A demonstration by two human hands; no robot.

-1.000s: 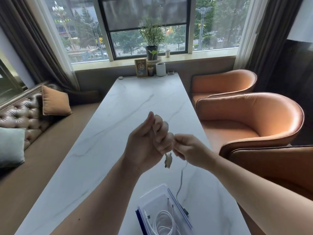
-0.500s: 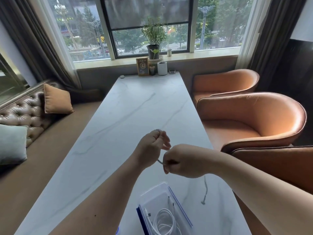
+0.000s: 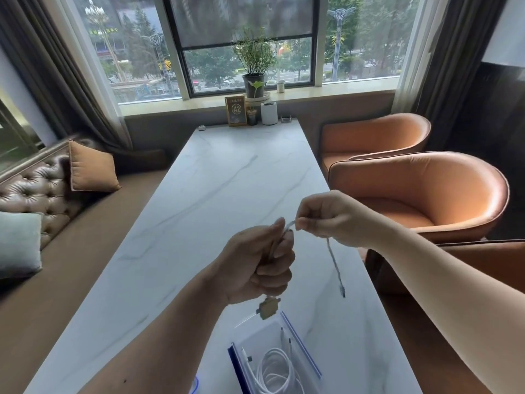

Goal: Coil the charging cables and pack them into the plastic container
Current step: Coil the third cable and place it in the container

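My left hand (image 3: 260,265) is closed in a fist around loops of a thin grey charging cable (image 3: 335,265), held above the marble table (image 3: 221,189). A tan multi-plug block (image 3: 268,307) dangles below the fist. My right hand (image 3: 329,218) pinches the same cable just right of the fist, and the loose end hangs down from it to a small plug (image 3: 343,290). The clear plastic container (image 3: 305,351) with blue trim lies open at the near edge, with a coiled white cable (image 3: 274,371) inside.
Two orange armchairs (image 3: 420,194) stand along the table's right side, and a tufted brown bench (image 3: 37,189) with cushions runs along the left. A sign marked A2 (image 3: 235,110), a white cup (image 3: 268,112) and small pots sit at the far end under the window.
My right hand has risen and swung from below the left fist to its upper right, carrying the cable around. The loose end is shorter and the plug block hangs below the left fist again.
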